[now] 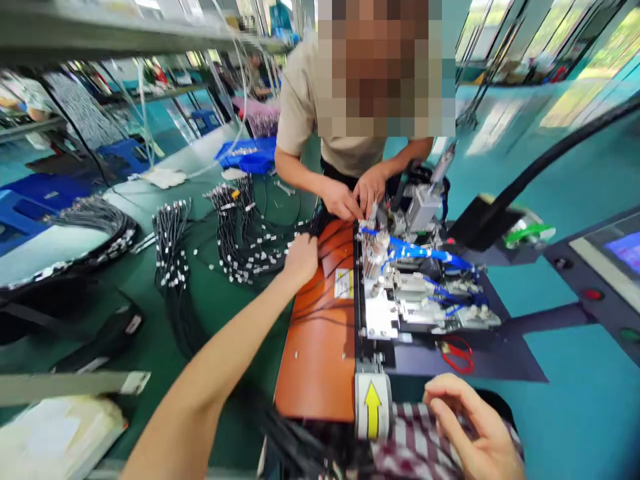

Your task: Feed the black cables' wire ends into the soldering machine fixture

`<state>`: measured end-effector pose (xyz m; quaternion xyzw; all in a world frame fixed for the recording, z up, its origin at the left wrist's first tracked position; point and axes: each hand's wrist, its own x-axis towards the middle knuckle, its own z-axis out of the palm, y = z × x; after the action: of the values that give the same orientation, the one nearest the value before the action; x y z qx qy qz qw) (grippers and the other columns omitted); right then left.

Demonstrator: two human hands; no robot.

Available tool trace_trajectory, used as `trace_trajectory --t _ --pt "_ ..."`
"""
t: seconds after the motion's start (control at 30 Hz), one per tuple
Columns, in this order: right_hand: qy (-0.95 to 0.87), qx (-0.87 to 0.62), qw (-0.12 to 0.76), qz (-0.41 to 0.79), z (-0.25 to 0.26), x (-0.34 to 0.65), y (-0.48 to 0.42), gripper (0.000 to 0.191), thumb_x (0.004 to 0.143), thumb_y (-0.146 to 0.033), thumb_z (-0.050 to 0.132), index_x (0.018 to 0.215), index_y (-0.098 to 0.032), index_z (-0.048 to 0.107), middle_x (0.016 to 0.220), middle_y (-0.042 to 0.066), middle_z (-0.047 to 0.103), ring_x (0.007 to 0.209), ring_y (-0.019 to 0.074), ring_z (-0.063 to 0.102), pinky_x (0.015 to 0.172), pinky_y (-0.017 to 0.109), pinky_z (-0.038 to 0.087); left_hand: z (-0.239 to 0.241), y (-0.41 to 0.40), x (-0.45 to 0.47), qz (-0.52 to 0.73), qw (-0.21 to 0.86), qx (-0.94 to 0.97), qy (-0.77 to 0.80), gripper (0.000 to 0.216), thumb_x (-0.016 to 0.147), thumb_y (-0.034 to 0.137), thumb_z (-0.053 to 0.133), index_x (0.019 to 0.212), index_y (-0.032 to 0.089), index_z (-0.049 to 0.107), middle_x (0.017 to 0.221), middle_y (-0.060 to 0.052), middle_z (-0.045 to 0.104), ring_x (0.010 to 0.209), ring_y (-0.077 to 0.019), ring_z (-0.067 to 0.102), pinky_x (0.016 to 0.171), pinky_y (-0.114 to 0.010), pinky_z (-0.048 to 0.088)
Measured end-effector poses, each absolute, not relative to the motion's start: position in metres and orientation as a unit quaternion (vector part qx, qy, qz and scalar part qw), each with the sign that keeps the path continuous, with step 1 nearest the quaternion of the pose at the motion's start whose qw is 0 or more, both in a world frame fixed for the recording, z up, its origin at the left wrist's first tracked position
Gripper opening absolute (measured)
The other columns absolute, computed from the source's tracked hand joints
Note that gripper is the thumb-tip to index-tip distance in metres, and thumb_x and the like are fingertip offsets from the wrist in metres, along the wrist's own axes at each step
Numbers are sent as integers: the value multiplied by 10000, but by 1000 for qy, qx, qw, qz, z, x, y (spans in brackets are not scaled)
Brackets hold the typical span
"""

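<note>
My left hand (pixel 301 259) reaches forward to the far left corner of the orange plate (pixel 320 347), its fingers curled down on thin black cables (pixel 255 247) there. My right hand (pixel 473 427) hovers low near my checked clothing (pixel 400 447), fingers loosely curled with nothing in them. A metal machine (pixel 400 293) with blue tubes stands beside the plate. A co-worker across the bench has both hands (pixel 355 197) on the machine's far end.
Bundles of black cables with white connectors (pixel 173 247) lie on the green table (pixel 150 347). A blue tray (pixel 247 155) sits at the back. Red-handled cutters (pixel 457 357) lie by the machine. A control panel (pixel 605 267) stands at right. A yellow arrow label (pixel 373 407) marks the front.
</note>
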<state>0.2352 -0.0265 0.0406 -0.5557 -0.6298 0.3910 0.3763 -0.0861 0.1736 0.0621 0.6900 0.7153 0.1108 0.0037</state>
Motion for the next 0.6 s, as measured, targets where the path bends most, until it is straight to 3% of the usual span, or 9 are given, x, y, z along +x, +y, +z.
trace_trajectory --t 0.07,0.17,0.27,0.43,0.53,0.6 --pt "-635 -550 366 400 41 238 -30 121 883 -336 589 933 -233 628 809 32 662 626 149 620 543 204 525 72 125 -94 108 14 697 709 270 965 240 396 1120 106 572 1174 -161 562 1155 -277 493 974 -429 413" --pt "-644 -537 334 430 39 239 -34 102 909 -294 560 975 -233 609 843 25 640 647 136 607 573 214 515 79 39 -89 150 128 796 572 242 981 254 370 986 167 595 970 -60 625 930 -176 557 857 -308 444" --pt "-672 -504 311 444 39 236 -39 83 921 -259 544 972 -237 606 858 17 628 674 129 588 611 224 499 67 -39 -70 20 263 884 386 183 953 194 432 1002 193 609 906 -28 619 829 -157 545 737 -272 437" --pt "-697 -462 288 466 42 231 -48 67 922 -220 547 964 -240 596 819 -3 619 708 127 579 652 233 476 26 -91 -51 -105 123 907 388 168 885 93 486 968 119 631 926 -87 615 839 -227 533 672 -352 404" --pt "-697 -453 283 478 42 230 -52 66 925 -221 545 969 -235 592 812 -5 612 685 123 567 637 236 467 22 -88 -54 -79 152 890 423 163 913 138 474 872 144 632 921 -78 618 833 -214 536 667 -344 399" --pt "-698 -450 281 481 40 230 -54 69 927 -227 542 974 -233 591 806 -6 608 678 123 563 635 239 465 27 -83 -60 -18 195 875 443 188 940 184 456 907 166 641 910 -64 633 835 -194 546 698 -334 410"
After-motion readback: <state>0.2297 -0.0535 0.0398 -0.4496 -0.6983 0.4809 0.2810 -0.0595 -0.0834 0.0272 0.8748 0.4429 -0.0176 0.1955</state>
